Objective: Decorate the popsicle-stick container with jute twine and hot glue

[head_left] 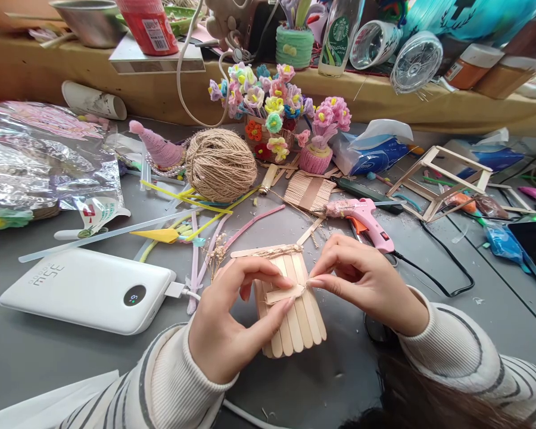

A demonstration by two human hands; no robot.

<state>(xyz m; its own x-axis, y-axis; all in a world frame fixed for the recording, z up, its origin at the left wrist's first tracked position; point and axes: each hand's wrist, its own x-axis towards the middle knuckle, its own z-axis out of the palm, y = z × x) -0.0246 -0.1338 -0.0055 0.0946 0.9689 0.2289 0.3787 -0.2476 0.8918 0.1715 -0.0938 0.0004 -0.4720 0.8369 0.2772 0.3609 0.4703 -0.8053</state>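
My left hand [226,322] pinches a short piece of craft stick [277,295] between thumb and fingers. Twine [302,290] is wound about the right end of that piece. At this same end, the thumb and index finger of my right hand [366,283] are closed on the twine. Beneath both hands is a small craft-stick structure [295,333], its pale sticks side by side with rounded ends toward me. More twine runs along its far edge, next to a crosswise stick. Whether the short piece touches the structure, I cannot tell.
A pink glue gun [361,221] lies beyond my right hand, its black cord curving right. Behind are a twine ball [221,165], pipe-cleaner flowers [272,98] and a stick frame [442,182]. A white power bank [87,292] with a cable sits left.
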